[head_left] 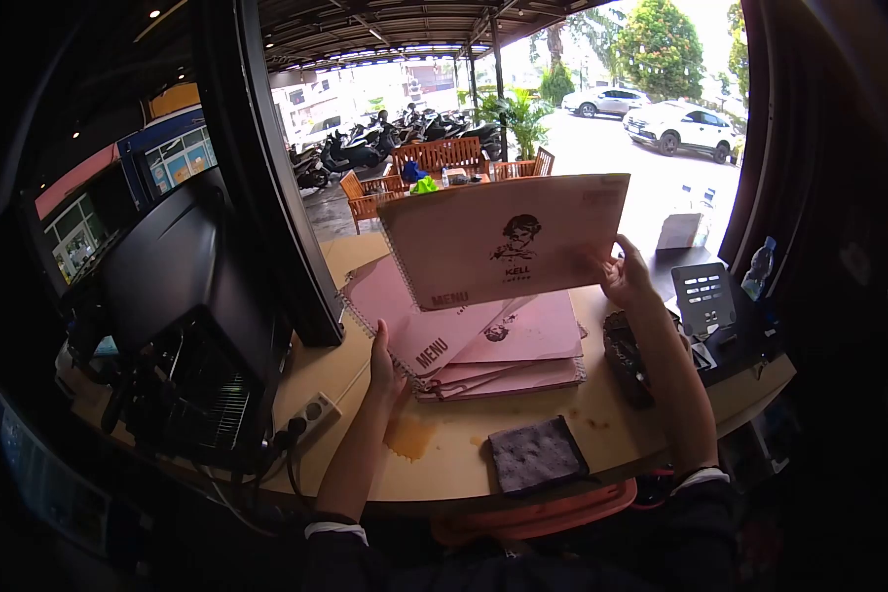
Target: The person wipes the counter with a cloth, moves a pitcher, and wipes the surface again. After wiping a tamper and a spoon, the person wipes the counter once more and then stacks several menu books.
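Note:
My right hand [624, 273] grips the right edge of a pink spiral-bound menu [503, 247], raised above the counter with its printed cover facing me. My left hand [387, 363] is closed on the lower left edge of another pink menu [424, 335], which lies slanted over the stack. Below them, several pink menus [543, 340] are piled on the wooden counter. A folded dark cloth [537, 455] lies near the counter's front edge, right of an orange-brown wet patch [410, 437].
A power strip [316, 418] with plugs and a black monitor [173, 257] are at the left. On the right are a dark basket-like object [627, 360], a grey stand [704, 299] and a plastic bottle [760, 267]. A dark post [266, 168] rises behind the counter.

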`<state>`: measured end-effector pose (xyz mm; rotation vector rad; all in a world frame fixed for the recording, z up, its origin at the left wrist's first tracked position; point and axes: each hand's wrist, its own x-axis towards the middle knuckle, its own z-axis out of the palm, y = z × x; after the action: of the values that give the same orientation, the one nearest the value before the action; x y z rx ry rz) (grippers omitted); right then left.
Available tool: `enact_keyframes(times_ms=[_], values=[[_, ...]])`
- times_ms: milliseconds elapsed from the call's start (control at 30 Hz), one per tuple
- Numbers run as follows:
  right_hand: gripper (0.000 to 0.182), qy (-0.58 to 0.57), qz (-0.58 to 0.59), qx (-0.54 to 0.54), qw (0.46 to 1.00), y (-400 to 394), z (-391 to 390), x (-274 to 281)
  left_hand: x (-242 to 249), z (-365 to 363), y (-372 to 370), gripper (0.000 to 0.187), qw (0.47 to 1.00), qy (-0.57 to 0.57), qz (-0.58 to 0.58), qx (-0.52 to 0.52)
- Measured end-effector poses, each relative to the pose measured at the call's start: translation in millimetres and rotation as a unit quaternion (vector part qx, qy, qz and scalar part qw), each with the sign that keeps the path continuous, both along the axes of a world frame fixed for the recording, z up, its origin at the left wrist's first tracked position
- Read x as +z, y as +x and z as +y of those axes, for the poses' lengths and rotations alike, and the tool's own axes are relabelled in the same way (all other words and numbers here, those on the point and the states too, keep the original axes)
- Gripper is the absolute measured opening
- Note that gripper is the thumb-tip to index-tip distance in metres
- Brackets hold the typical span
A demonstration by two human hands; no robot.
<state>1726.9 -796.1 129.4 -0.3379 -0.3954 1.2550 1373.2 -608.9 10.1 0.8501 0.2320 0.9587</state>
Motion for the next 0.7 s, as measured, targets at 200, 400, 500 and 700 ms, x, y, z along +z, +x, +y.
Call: enact_keyframes(times_ms=[200, 400, 500, 700], values=[[0.07, -0.172, -0.1, -0.037, 0.979, -23.3, 35.5, -14.3, 30.8, -30.9, -11.7, 0.07, 0.994, 0.043, -0.004, -0.099], [0.033, -0.187, -0.173, -0.05, 0.966, -31.1, 66.4, -60.5, 18.7, -2.7, -4.7, 0.067, 0.993, 0.044, 0.027, -0.101], [0.034, -0.229, -0.419, -0.008, 0.879, -18.6, 66.7, -66.4, 15.7, 11.0, -6.0, 0.061, 0.99, 0.058, 0.032, -0.122], [0.053, -0.282, -0.716, -0.188, 0.61, -27.7, 54.5, -53.3, 26.9, 17.6, -3.2, 0.053, 0.983, 0.138, 0.087, -0.084]])
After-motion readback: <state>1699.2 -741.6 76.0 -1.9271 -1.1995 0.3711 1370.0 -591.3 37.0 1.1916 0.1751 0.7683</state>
